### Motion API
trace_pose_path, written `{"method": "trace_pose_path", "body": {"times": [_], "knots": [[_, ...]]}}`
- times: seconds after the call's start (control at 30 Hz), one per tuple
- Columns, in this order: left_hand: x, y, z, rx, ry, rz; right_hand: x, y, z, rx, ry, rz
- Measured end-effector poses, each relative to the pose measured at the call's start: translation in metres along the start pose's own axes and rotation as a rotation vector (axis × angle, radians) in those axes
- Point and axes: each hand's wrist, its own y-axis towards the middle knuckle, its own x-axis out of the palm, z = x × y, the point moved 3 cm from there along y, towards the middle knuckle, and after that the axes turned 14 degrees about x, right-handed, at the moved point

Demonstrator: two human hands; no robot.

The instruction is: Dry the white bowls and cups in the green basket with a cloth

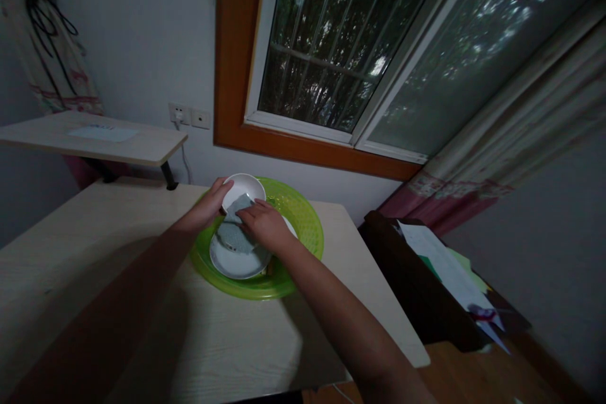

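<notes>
A green plastic basin (pixel 303 221) sits on the pale wooden table (pixel 142 303). Inside it are a white bowl (pixel 249 186) and a white plate (pixel 227 262). My left hand (pixel 208 205) grips the left rim of the white bowl, thumb on the edge. My right hand (pixel 262 224) presses a grey-blue cloth (pixel 237 227) against the bowl, fingers closed on the cloth.
A raised wooden shelf (pixel 95 139) stands at the table's back left, below a wall socket (pixel 189 115). A barred window (pixel 331 50) is behind. A dark side table with papers (pixel 445 265) stands to the right, beside a curtain (pixel 511 139).
</notes>
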Motion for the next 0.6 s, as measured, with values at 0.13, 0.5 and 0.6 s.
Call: {"method": "trace_pose_path", "body": {"times": [0.13,0.5,0.6], "knots": [[-0.004,0.002,-0.003,-0.005,0.035,0.019,-0.005,0.0,0.0,0.016,-0.063,0.007],[-0.014,0.008,-0.006,0.122,0.319,0.023,-0.005,-0.003,0.008,0.072,-0.092,0.034],[-0.014,0.01,-0.008,0.152,0.329,0.035,-0.005,-0.003,0.007,0.052,-0.107,0.016]]}}
